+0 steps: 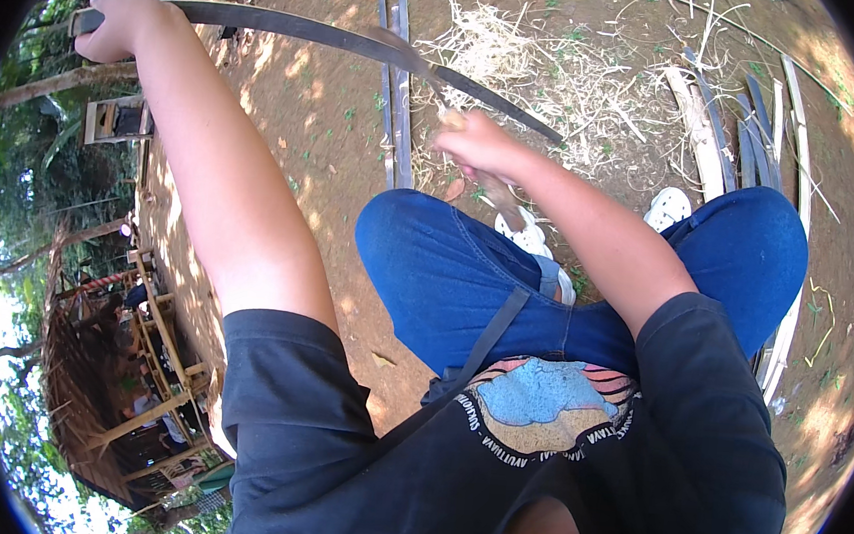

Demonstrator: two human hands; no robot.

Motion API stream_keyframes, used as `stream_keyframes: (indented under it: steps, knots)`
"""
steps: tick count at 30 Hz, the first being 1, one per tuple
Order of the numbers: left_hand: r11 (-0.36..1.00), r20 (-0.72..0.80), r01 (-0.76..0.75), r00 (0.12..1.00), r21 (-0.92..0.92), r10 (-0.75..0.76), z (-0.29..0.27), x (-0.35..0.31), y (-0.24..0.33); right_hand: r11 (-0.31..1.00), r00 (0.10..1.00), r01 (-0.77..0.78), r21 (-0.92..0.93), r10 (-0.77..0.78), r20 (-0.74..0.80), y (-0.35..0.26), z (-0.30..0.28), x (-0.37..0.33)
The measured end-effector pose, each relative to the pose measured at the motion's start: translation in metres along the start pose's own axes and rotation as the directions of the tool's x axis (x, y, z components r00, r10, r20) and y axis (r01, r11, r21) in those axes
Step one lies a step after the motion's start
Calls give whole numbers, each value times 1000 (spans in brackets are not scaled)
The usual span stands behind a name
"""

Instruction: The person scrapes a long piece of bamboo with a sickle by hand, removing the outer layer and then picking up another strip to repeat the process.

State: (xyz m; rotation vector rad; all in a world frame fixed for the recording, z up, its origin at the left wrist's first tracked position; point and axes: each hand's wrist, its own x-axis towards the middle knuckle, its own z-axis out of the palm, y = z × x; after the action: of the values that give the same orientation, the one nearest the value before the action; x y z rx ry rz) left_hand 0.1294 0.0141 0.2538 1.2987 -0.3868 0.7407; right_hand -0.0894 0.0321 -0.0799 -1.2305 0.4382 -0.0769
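Observation:
My left hand (pixel 115 24), at the upper left on an outstretched arm, is closed around one end of a long, dark bamboo strip (pixel 285 25). The strip bows across the view to the right and tapers to a free end past my right hand. My right hand (pixel 482 146) grips a knife (pixel 498 194) by its long wooden handle, which sticks out below the fist toward my shoe. Motion smears the blade, which crosses the strip near its middle; whether it touches cannot be told.
Pale curled shavings (pixel 571 88) cover the ground ahead. Two dark strips (pixel 395 114) lie left of them, and several split lengths (pixel 748 142) lie to the right. My bent knees in blue jeans (pixel 447 269) are close below the knife. A thatched hut (pixel 107 382) stands far left.

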Motion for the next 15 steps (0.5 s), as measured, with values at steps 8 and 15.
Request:
stream_keyframes:
  steps: [8, 15]
  knots:
    - [964, 185, -56, 977, -261, 107, -15, 43, -31, 906, 895, -411, -100, 380, -234, 117, -91, -19]
    - [868, 368, 107, 925, -486, 92, -31, 45, -20, 925, 926, 377, -47, -377, 7, -81, 32, -16]
